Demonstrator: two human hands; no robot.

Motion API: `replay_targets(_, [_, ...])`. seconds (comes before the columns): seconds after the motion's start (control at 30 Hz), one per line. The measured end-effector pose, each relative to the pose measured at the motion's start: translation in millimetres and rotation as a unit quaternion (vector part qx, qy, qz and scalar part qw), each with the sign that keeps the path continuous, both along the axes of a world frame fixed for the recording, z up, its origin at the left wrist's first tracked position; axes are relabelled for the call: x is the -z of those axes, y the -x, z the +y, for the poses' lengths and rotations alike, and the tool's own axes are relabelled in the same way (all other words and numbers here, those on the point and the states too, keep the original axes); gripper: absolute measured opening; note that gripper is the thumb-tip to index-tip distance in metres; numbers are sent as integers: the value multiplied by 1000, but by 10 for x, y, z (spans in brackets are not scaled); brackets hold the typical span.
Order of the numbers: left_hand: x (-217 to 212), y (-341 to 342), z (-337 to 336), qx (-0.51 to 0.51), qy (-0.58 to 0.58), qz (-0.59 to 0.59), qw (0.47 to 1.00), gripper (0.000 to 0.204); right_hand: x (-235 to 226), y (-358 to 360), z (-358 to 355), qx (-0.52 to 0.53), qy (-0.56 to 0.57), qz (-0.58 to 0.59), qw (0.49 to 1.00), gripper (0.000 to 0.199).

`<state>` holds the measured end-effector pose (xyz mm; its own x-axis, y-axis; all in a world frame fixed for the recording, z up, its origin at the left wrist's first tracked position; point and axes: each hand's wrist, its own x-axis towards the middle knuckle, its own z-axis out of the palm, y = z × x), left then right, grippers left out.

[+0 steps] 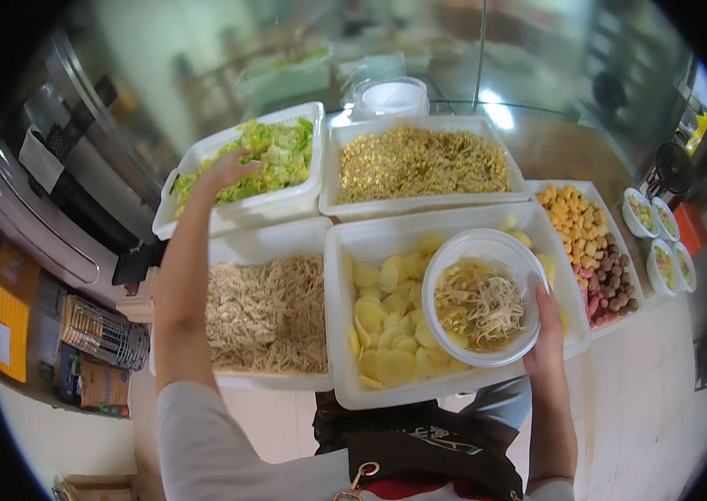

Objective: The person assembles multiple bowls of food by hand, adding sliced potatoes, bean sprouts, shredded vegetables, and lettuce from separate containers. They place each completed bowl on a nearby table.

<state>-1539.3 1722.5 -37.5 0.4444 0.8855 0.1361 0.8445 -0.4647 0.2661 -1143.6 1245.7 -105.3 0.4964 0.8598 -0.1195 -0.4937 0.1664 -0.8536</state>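
My right hand [547, 336] grips the right rim of a round white plastic bowl [434, 292], tilted over a tub of potato slices. Inside the bowl lie bean sprouts and pale thin strands [491, 305]. My left hand [232, 169] reaches over the back-left white basket [240, 219], its fingers stretched out at the chopped lettuce [291, 159]; nothing shows in them. Pale yellow potato slices [391, 334] fill part of the white tub [453, 386] at the front. Beneath my left forearm, another tub holds tan shreds [266, 317].
Yellow bean sprouts [420, 163] fill a tub at the back. Stacked round plastic containers [391, 98] stand behind it. On the right, a tray holds yellow cubes [570, 217], pink pieces and brown balls [616, 280]. Several filled bowls [661, 267] sit farther right. A glass pane rises behind.
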Motion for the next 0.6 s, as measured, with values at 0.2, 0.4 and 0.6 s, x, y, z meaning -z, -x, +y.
replay_targets(0.2, [236, -1106, 185, -23, 85, 52, 995, 82, -22, -16, 130, 26, 25, -37, 999, 52])
replay_targets(0.4, [262, -1072, -174, 115, -17, 103, 988, 49, -22, -71, 86, 65, 26, -56, 996, 53])
replay_targets(0.6, [-177, -492, 54, 20, 127, -164, 978, 35, -16, 3, 103, 47, 30, -67, 996, 53])
